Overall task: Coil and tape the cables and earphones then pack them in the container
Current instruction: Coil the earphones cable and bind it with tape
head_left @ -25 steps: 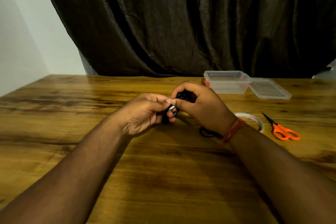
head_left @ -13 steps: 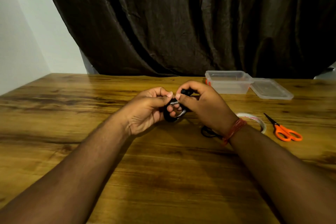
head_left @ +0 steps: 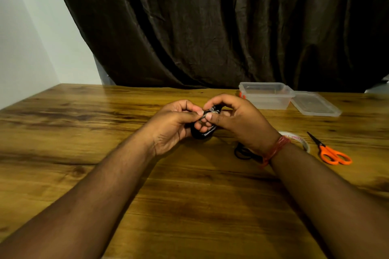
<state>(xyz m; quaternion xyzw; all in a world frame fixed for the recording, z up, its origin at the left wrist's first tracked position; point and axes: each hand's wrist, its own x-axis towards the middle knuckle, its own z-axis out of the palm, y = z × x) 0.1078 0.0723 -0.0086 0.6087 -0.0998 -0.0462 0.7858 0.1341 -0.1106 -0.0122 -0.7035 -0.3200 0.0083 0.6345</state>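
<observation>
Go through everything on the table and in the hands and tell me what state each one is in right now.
Left hand: gripping the coiled black cable.
Right hand: pinching the cable's metal plug end.
Coiled black cable: looped, held above the table.
Plastic container: open, looks empty.
Lid: off, lying beside the container.
Tape roll: flat on the table, partly hidden by the wrist.
Orange scissors: closed, lying flat.
Second black cable: loose on the table.

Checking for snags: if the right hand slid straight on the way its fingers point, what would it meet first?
The right hand points leftward at the left hand, and both pinch the coiled black cable. It would likely meet those fingers first.
</observation>
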